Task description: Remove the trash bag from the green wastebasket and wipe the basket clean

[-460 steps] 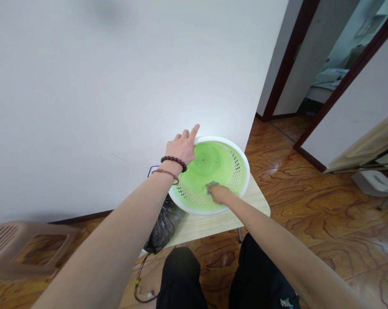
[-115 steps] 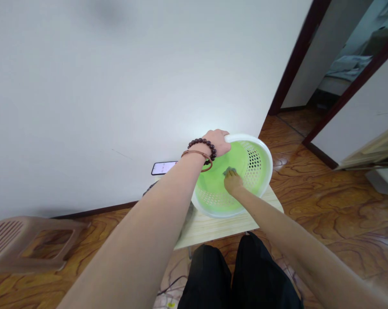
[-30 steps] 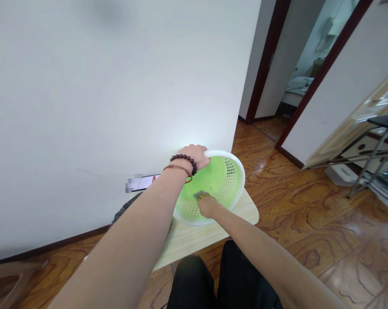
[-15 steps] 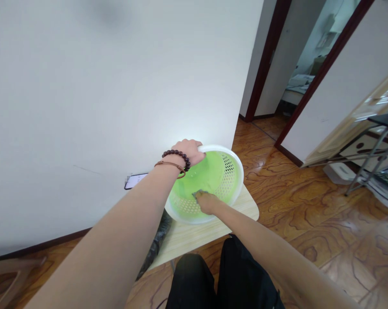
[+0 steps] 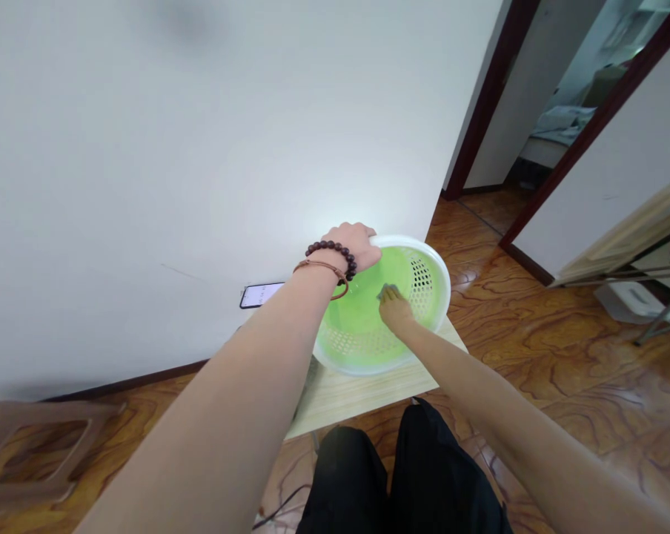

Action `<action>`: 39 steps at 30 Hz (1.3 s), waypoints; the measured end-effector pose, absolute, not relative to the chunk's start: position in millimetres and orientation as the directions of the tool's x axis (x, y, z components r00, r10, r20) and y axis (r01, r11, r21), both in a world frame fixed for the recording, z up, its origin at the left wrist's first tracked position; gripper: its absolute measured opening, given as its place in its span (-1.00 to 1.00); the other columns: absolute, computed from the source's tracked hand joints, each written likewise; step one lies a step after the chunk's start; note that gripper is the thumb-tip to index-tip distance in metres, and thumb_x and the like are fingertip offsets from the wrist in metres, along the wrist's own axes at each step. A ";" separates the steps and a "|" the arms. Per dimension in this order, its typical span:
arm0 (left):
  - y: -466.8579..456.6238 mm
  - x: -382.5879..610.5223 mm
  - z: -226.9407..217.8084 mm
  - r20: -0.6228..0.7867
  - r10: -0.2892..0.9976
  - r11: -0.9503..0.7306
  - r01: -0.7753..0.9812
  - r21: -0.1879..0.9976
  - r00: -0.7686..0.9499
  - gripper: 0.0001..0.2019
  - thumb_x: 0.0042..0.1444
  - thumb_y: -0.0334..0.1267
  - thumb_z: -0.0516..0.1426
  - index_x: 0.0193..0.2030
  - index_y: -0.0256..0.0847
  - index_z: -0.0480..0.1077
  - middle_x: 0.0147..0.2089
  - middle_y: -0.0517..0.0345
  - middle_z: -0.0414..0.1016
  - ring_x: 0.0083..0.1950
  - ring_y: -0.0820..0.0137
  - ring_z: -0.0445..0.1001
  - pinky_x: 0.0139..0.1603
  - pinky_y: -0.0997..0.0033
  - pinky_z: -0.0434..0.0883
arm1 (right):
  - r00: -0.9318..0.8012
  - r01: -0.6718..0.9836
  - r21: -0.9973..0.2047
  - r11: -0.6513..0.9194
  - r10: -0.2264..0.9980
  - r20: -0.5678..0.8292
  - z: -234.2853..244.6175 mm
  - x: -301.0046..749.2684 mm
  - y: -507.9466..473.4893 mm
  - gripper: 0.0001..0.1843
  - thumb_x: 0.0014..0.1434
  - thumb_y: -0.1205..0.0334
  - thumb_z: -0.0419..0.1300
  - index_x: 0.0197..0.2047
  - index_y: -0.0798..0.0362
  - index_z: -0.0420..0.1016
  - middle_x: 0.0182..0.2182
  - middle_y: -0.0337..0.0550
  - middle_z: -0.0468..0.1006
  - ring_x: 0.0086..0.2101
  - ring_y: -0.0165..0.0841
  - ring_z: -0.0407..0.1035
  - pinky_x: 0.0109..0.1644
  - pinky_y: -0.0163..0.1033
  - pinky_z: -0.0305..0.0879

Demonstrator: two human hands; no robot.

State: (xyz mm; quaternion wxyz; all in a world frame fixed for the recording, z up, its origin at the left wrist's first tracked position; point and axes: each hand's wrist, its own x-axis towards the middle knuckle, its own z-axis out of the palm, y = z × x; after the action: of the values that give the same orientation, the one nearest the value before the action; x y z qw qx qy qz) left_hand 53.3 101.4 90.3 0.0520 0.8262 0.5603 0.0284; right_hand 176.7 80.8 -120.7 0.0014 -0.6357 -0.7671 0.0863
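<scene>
A round plastic basket (image 5: 442, 293), light green inside with a white rim and a perforated wall, sits on a small pale wooden table (image 5: 362, 397). My left hand (image 5: 354, 245), with a dark bead bracelet and a brown cord at the wrist, is closed over the basket's far left rim. Inside the basket, my right hand (image 5: 397, 310) is closed on a small grey cloth (image 5: 387, 289) and holds it against the green bottom. Most of the cloth is hidden under the fingers.
A phone (image 5: 260, 295) with a lit screen lies against the white wall (image 5: 201, 148), left of the basket. A beige stool (image 5: 62, 452) stands at lower left. On the right are a doorway, a white plastic box (image 5: 629, 300) and wooden floor.
My right hand has moved the cloth from the basket's near side towards the middle and far right of its bottom. My left hand stays on the rim. The view has shifted left.
</scene>
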 end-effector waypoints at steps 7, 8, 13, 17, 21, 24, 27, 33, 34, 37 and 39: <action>102.8 53.5 90.1 -0.004 0.937 -0.346 0.927 0.143 0.350 -0.57 -0.09 -0.09 0.04 -0.02 0.03 0.40 -0.12 0.07 0.49 -0.17 0.23 0.44 -0.24 0.31 0.38 | -0.364 0.860 -0.425 0.283 0.923 -0.122 -135.8 95.4 77.4 -0.50 0.19 0.43 -0.14 0.19 0.10 0.20 0.08 -0.05 0.36 -0.03 -0.31 0.31 0.03 -0.25 0.20; 103.1 53.7 89.8 -0.002 0.936 -0.349 0.926 0.143 0.353 -0.57 -0.09 -0.11 0.04 -0.02 0.02 0.40 -0.12 0.06 0.48 -0.16 0.22 0.44 -0.24 0.30 0.38 | -0.391 0.838 -0.454 0.303 0.914 -0.111 -136.7 88.2 76.1 -0.49 0.20 0.42 -0.15 0.21 0.08 0.16 0.08 -0.08 0.36 -0.06 -0.33 0.34 -0.02 -0.27 0.23; 105.3 54.2 87.4 0.000 0.933 -0.357 0.925 0.134 0.360 -0.57 -0.09 -0.11 0.04 -0.03 0.01 0.41 -0.10 0.05 0.48 -0.14 0.21 0.43 -0.22 0.29 0.38 | -0.343 0.920 -0.264 0.291 0.923 -0.175 -128.8 133.6 83.6 -0.52 0.13 0.52 -0.11 0.11 0.20 0.30 0.10 0.10 0.31 0.08 -0.24 0.20 0.14 -0.15 0.09; 106.4 53.6 86.4 0.002 0.929 -0.367 0.921 0.129 0.370 -0.58 -0.09 -0.05 0.04 -0.05 0.00 0.42 -0.10 0.04 0.47 -0.15 0.20 0.43 -0.24 0.28 0.38 | -0.218 0.963 -0.192 0.189 0.965 -0.146 -122.2 165.1 92.4 -0.53 0.14 0.57 -0.19 0.07 0.42 0.30 0.18 0.35 0.12 0.22 -0.13 -0.09 0.26 0.00 -0.24; 106.2 53.7 86.5 0.013 0.928 -0.372 0.920 0.125 0.373 -0.60 -0.08 -0.02 0.03 -0.09 0.02 0.44 -0.16 0.05 0.49 -0.18 0.20 0.43 -0.26 0.25 0.38 | -0.297 0.929 -0.278 0.243 0.940 -0.171 -126.6 118.5 80.4 -0.50 0.12 0.51 -0.09 0.14 0.21 0.28 0.06 0.10 0.36 0.04 -0.23 0.25 0.14 -0.13 0.10; 105.3 53.9 87.5 0.008 0.932 -0.361 0.924 0.127 0.363 -0.61 -0.06 0.01 0.02 -0.10 0.04 0.44 -0.18 0.06 0.50 -0.20 0.23 0.43 -0.23 0.26 0.37 | -0.400 0.873 -0.361 0.328 0.905 -0.144 -127.5 94.7 68.1 -0.46 0.12 0.44 -0.05 0.19 0.07 0.21 0.05 -0.08 0.40 -0.03 -0.29 0.32 0.06 -0.21 0.20; 104.9 53.6 88.4 0.002 0.936 -0.349 0.928 0.130 0.352 -0.61 -0.07 0.01 0.03 -0.09 0.06 0.44 -0.20 0.08 0.50 -0.22 0.25 0.44 -0.24 0.28 0.37 | -0.401 0.885 -0.322 0.336 0.902 -0.159 -120.1 121.4 65.8 -0.51 0.09 0.46 -0.02 0.10 0.09 0.34 -0.01 -0.05 0.45 -0.04 -0.27 0.33 0.07 -0.21 0.19; 106.5 53.1 86.7 0.002 0.931 -0.363 0.921 0.139 0.366 -0.58 -0.09 -0.03 0.04 -0.04 0.07 0.42 -0.13 0.09 0.49 -0.15 0.19 0.44 -0.21 0.25 0.38 | -0.207 0.968 -0.164 0.192 0.975 -0.084 -101.3 193.8 79.7 -0.51 0.13 0.55 -0.16 0.11 0.36 0.30 0.22 0.21 0.07 0.26 -0.15 -0.23 0.29 -0.02 -0.38; 106.7 53.1 86.4 0.001 0.932 -0.359 0.923 0.141 0.363 -0.58 -0.08 -0.03 0.03 -0.04 0.07 0.42 -0.13 0.09 0.49 -0.15 0.19 0.44 -0.19 0.24 0.37 | -0.199 0.969 -0.166 0.183 0.976 -0.088 -102.5 189.7 79.1 -0.51 0.13 0.55 -0.16 0.11 0.39 0.29 0.21 0.24 0.09 0.25 -0.14 -0.21 0.29 -0.02 -0.38; 106.6 53.0 86.3 0.007 0.935 -0.351 0.926 0.136 0.353 -0.60 -0.06 -0.02 0.02 -0.06 0.07 0.43 -0.16 0.09 0.49 -0.16 0.21 0.43 -0.19 0.24 0.37 | -0.238 0.955 -0.214 0.205 0.961 -0.143 -114.2 150.6 68.6 -0.52 0.10 0.55 -0.09 0.09 0.36 0.33 0.11 0.21 0.28 0.17 -0.18 0.06 0.25 -0.08 -0.11; 106.1 52.6 86.9 0.013 0.933 -0.358 0.925 0.128 0.360 -0.62 -0.06 -0.02 0.01 -0.09 0.06 0.44 -0.19 0.07 0.50 -0.19 0.23 0.44 -0.22 0.26 0.37 | -0.307 0.920 -0.297 0.255 0.941 -0.145 -123.2 118.8 58.3 -0.44 0.08 0.51 -0.05 0.18 0.20 0.23 0.13 0.01 0.29 0.13 -0.31 0.15 0.19 -0.24 0.06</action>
State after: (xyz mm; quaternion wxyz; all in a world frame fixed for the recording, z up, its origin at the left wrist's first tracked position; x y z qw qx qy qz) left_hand 52.6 106.1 86.9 0.0492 0.8230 0.5643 0.0418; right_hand 118.8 58.3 -123.2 0.0307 -0.5877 -0.7915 0.1648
